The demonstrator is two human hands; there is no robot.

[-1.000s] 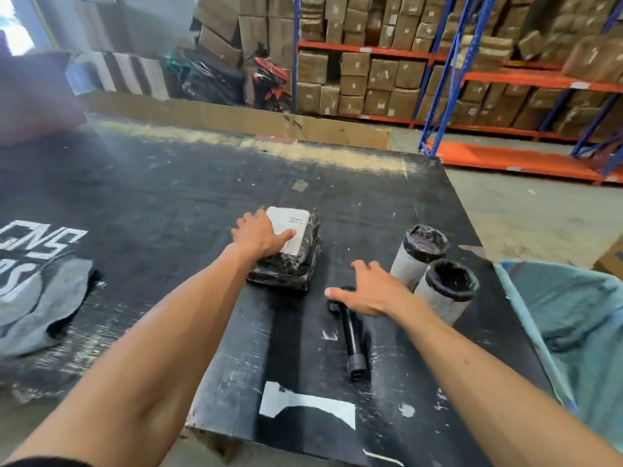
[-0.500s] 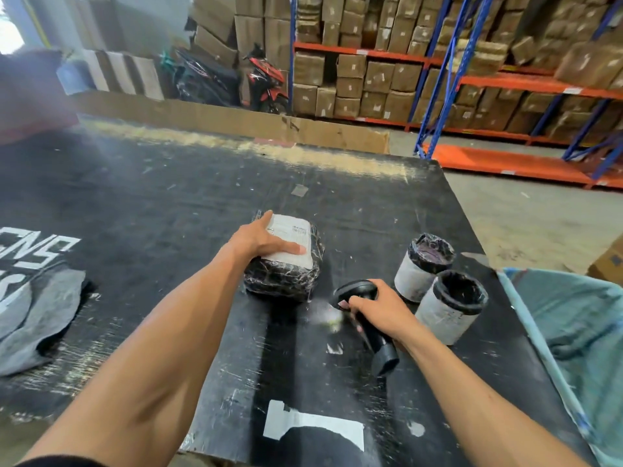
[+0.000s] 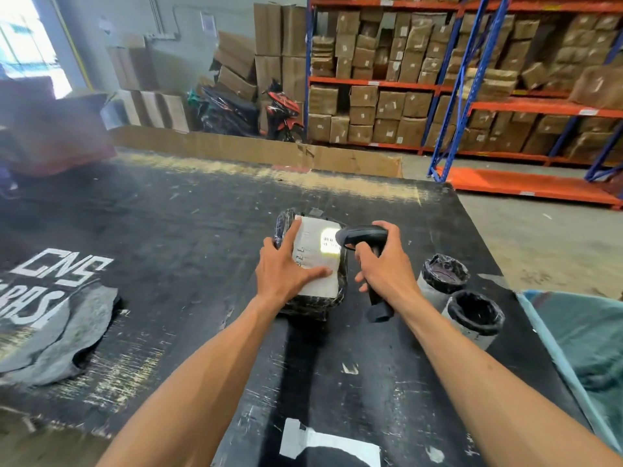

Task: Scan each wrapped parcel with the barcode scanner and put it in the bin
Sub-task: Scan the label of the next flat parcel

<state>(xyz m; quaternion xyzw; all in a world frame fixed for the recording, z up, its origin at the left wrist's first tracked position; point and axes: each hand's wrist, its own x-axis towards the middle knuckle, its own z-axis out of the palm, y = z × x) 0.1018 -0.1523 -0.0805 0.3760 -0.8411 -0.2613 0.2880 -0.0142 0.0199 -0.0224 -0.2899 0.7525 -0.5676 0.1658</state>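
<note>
A wide black table (image 3: 168,224) fills most of the view, scuffed and marked with white lettering toward its left edge, where a grey rag (image 3: 64,335) lies. Beyond its right edge sits the bin (image 3: 583,335), lined with blue-green sheeting. Near the middle of the table, towards the right edge, a parcel (image 3: 312,264) wrapped in black film lies flat, its white label (image 3: 317,254) facing up. The left hand (image 3: 286,271) presses flat on the label, fingers spread, not gripping. Just right of the parcel, the right hand (image 3: 384,264) is clenched around the handle of the black barcode scanner (image 3: 365,237), whose head points at the label and throws a bright patch on it. Two cylindrical parcels (image 3: 462,301), capped in black film, stand close together near the right edge.
</note>
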